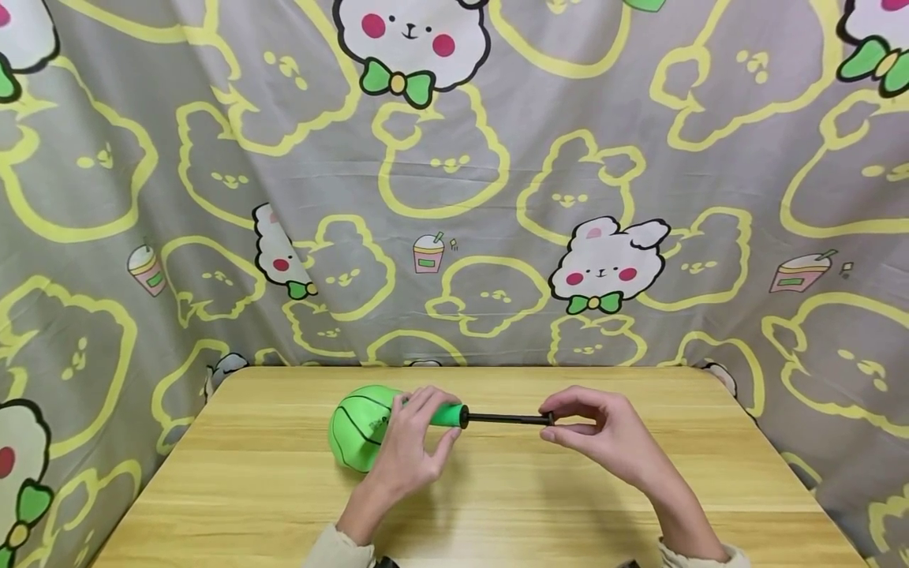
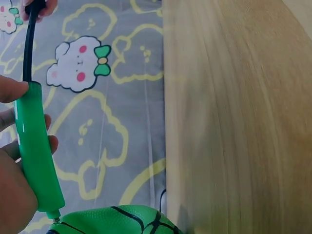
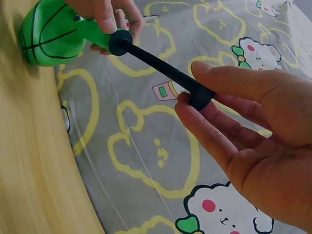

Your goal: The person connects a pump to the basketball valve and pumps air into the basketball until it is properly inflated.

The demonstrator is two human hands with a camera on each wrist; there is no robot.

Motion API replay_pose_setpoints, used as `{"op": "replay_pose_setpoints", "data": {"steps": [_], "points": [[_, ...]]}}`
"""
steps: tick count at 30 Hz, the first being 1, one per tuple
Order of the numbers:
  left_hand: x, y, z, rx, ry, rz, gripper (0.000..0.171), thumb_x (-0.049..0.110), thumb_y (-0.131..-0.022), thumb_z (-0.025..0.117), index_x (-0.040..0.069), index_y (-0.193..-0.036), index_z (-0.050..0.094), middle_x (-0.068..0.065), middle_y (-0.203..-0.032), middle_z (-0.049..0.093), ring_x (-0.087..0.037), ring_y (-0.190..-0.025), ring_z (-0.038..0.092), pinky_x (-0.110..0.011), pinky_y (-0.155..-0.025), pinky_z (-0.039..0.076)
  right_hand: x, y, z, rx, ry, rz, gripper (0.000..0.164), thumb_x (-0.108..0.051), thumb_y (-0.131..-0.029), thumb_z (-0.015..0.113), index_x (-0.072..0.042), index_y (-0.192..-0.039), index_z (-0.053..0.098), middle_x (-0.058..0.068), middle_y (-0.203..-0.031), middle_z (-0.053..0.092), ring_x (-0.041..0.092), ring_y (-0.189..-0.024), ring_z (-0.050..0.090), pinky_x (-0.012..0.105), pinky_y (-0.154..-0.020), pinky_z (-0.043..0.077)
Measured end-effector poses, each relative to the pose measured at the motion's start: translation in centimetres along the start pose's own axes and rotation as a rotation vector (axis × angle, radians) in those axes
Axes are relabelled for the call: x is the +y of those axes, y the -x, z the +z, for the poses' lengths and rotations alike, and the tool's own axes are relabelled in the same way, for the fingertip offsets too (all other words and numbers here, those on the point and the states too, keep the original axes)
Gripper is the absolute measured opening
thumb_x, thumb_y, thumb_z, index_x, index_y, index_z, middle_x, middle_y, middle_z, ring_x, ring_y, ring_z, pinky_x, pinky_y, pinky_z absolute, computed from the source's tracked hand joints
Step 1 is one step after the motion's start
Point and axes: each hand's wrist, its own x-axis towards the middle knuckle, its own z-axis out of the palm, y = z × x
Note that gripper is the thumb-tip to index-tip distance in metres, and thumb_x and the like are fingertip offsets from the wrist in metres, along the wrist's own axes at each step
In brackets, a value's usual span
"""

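Observation:
A green ball pump (image 1: pixel 449 415) is held level above the table, its black rod (image 3: pixel 158 68) drawn well out of the barrel. My left hand (image 1: pixel 414 446) grips the green barrel (image 2: pixel 39 146), fingers on one side and thumb on the other. At the far end of the rod, my right hand (image 1: pixel 611 430) pinches the black handle (image 3: pixel 201 97) between thumb and fingers. The barrel's other end meets a green ball (image 1: pixel 355 430) with black lines, at the needle (image 2: pixel 56 220). In the right wrist view the ball looks somewhat misshapen. My left hand partly hides it in the head view.
A wooden table (image 1: pixel 284 505) spreads beneath both hands. Behind its back edge hangs a grey curtain (image 1: pixel 490 237) printed with yellow outlines and white cartoon animals; it also runs along both sides.

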Motion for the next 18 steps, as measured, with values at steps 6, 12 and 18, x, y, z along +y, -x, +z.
{"op": "replay_pose_setpoints", "data": {"steps": [6,12,18], "points": [[0.2,0.0,0.1,0.011,-0.007,0.001,0.029,0.023,-0.088,0.070,0.016,-0.116,0.066,0.002,-0.114,0.067,-0.017,-0.111,0.062,-0.051,-0.098,0.037,0.2,-0.1,0.6,0.042,0.016,0.007,0.023,-0.008,-0.083,0.084,-0.007,-0.104,0.075,0.012,-0.104,0.073,0.023,-0.096,0.073,0.035,-0.080,0.060],[0.4,0.0,0.2,-0.010,-0.017,0.007,0.028,0.024,-0.091,0.068,0.015,-0.117,0.066,0.001,-0.114,0.068,-0.018,-0.110,0.062,-0.050,-0.098,0.036,0.4,-0.4,1.8,0.071,0.052,0.027,0.024,-0.013,-0.082,0.086,-0.008,-0.104,0.077,0.007,-0.101,0.076,0.020,-0.091,0.075,0.033,-0.077,0.060],[0.5,0.1,0.2,-0.007,-0.047,0.016,0.028,0.023,-0.089,0.067,0.014,-0.116,0.067,0.001,-0.113,0.068,-0.019,-0.108,0.062,-0.050,-0.097,0.036,0.7,-0.9,3.3,0.102,0.075,0.012,0.025,-0.013,-0.082,0.086,-0.011,-0.105,0.078,0.004,-0.099,0.077,0.018,-0.088,0.076,0.031,-0.076,0.060]]}}
